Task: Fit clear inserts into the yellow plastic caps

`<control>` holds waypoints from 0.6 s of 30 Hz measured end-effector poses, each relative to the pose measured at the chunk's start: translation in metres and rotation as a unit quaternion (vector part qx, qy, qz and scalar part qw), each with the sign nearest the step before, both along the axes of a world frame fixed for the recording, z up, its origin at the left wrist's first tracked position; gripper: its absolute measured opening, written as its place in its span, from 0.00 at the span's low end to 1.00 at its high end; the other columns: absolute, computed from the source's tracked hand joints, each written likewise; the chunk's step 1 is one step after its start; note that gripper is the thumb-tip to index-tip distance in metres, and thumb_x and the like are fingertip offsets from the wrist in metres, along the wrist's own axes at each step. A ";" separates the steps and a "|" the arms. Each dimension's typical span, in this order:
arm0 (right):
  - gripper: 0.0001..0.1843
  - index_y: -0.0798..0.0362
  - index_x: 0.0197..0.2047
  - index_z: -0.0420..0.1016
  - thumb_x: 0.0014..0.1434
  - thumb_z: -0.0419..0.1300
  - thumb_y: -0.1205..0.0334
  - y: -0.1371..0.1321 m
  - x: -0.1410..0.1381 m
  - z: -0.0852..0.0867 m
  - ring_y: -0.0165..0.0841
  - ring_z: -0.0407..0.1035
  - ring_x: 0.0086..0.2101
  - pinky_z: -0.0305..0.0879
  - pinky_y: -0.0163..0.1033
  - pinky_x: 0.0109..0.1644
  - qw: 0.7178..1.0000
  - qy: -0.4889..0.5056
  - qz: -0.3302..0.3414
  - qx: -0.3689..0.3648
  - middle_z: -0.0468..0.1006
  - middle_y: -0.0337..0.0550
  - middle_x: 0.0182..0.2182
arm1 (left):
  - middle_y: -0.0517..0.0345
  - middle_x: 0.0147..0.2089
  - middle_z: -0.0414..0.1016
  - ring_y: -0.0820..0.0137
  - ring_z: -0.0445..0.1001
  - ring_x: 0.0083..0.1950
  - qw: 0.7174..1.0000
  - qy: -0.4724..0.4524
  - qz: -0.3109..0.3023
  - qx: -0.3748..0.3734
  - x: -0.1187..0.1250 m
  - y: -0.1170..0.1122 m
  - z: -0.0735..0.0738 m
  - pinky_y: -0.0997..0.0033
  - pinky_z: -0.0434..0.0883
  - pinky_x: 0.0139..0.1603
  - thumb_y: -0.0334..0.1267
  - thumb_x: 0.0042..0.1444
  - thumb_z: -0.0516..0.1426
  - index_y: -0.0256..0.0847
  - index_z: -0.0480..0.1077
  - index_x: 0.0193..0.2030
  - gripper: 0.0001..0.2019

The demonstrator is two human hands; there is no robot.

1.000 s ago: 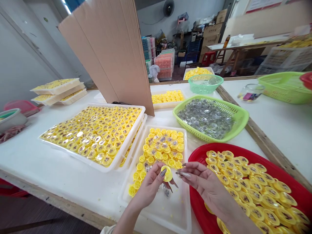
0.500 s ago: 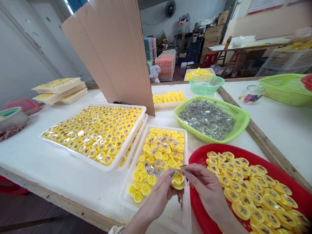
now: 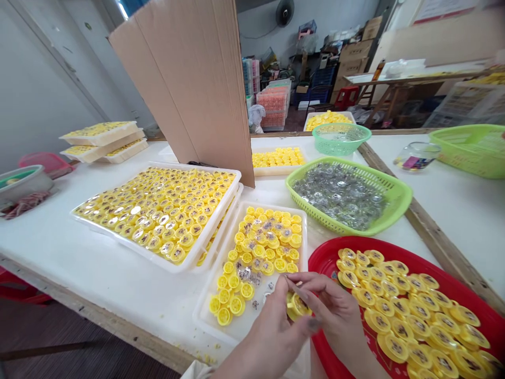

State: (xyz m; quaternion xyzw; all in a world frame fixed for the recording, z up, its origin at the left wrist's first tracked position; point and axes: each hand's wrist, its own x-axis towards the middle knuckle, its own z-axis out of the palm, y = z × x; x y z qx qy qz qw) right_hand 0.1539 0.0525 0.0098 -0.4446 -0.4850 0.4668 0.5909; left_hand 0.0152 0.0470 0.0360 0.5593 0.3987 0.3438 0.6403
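Grips clenched, the left hand (image 3: 272,339) and right hand (image 3: 335,316) pinch a yellow plastic cap (image 3: 296,307) between them, held over the right side of a white plastic tray (image 3: 201,316) of loose yellow caps (image 3: 256,247). A red tray (image 3: 327,252) of larger caps (image 3: 394,347) lies just beside the right hand on the white worktop (image 3: 47,252).

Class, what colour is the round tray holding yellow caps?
The round tray is red, seen best in the head view.
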 end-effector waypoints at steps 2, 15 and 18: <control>0.06 0.47 0.28 0.78 0.56 0.65 0.58 -0.003 -0.002 -0.003 0.36 0.77 0.41 0.73 0.38 0.46 1.000 0.005 -0.004 0.000 0.83 0.43 0.38 | 0.52 0.52 0.70 0.64 0.68 0.53 1.000 -0.002 -0.006 -0.008 0.001 0.002 0.005 0.67 0.67 0.51 0.48 0.51 0.66 0.41 0.62 0.55 0.28; 0.06 0.48 0.30 0.72 0.60 0.62 0.60 -0.026 -0.026 -0.005 0.35 0.76 0.43 0.74 0.37 0.46 0.991 0.076 -0.107 -0.019 0.81 0.44 0.43 | 0.54 0.40 0.70 0.69 0.70 0.37 0.998 0.048 -0.002 0.038 0.009 -0.004 -0.002 0.68 0.66 0.38 0.54 0.62 0.54 0.39 0.58 0.46 0.20; 0.04 0.45 0.42 0.70 0.62 0.59 0.59 -0.035 -0.033 -0.007 0.36 0.76 0.45 0.74 0.42 0.49 0.983 0.090 -0.154 -0.028 0.80 0.44 0.45 | 0.50 0.44 0.71 0.66 0.72 0.42 0.998 0.047 0.012 0.048 0.011 -0.008 0.002 0.64 0.67 0.45 0.54 0.65 0.46 0.40 0.59 0.44 0.18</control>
